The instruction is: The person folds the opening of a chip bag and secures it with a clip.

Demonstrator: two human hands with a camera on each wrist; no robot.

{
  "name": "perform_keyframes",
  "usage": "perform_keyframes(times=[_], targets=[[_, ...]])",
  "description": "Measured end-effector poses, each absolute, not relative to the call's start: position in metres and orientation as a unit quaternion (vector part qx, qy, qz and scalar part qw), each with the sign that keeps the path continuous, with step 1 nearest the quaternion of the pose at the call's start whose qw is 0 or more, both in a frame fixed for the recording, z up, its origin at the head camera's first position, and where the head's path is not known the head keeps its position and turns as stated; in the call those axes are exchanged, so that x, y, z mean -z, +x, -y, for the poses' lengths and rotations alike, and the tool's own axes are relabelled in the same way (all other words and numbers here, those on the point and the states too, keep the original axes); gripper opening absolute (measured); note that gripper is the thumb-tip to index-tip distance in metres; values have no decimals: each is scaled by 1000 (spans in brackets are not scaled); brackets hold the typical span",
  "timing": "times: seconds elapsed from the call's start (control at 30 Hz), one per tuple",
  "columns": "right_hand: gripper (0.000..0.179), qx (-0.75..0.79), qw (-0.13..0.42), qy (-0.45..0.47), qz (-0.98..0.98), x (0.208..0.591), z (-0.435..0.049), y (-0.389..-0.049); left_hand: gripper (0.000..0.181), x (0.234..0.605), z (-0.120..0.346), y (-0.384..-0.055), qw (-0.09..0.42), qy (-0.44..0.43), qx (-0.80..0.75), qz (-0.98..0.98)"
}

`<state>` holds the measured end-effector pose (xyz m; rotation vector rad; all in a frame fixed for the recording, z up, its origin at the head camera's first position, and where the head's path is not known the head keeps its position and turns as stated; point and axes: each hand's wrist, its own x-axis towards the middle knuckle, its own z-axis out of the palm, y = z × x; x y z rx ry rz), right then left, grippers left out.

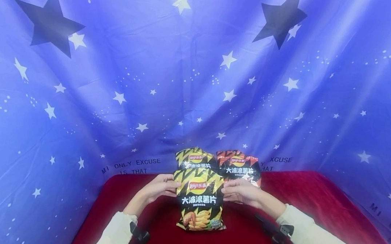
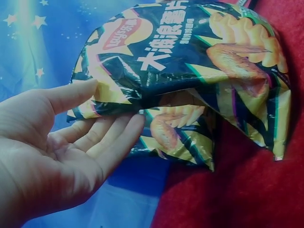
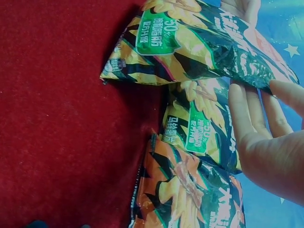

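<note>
A black and yellow bag of potato chips (image 1: pixel 199 205) stands upright between both hands, its printed front toward the head camera. My left hand (image 1: pixel 160 187) pinches its upper left edge, thumb on the front and fingers behind, as the left wrist view shows. On the opposite edge, my right hand (image 1: pixel 242 192) pinches it the same way. Directly behind stands a second black and yellow chip bag (image 1: pixel 190 156), its lower part hidden by the front one. A red and black chip bag (image 1: pixel 238 165) is at the back right, partly covered by the right hand.
All the bags are on a table with a dark red velvety cloth (image 1: pixel 294 201). Behind and along both sides hangs a blue curtain (image 1: pixel 167 76) printed with stars and lettering, close to the table's far edge.
</note>
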<state>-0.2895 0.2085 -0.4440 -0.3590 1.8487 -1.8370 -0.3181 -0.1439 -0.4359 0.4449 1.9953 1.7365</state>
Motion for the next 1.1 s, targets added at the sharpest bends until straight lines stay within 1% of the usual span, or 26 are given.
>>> perform_keyframes(times=[0.1,0.3,0.37,0.47,0.53,0.7,0.8,0.93,1.1], targets=[[8,669,244,-131,-690,443,-207,-293,43,429,142,-321,206,159,-614,-745],[4,657,226,-108,-711,433,-203,-300,52,413,129,-326,149,138,-572,-795],[11,653,219,-100,-718,428,-201,-303,55,409,124,-328,127,137,-553,-812],[28,645,212,-100,-727,422,-197,-307,58,403,117,-329,99,150,-525,-832],[32,639,212,-103,-732,418,-194,-310,57,401,113,-329,84,165,-511,-840],[30,615,203,-112,-754,411,-187,-316,52,395,98,-331,54,186,-492,-849],[33,593,194,-107,-774,406,-183,-318,47,389,87,-330,40,204,-478,-854],[35,562,188,-106,-799,400,-178,-322,42,382,75,-330,35,244,-457,-855],[31,532,197,-127,-814,392,-175,-327,39,377,65,-331,51,271,-432,-859]])
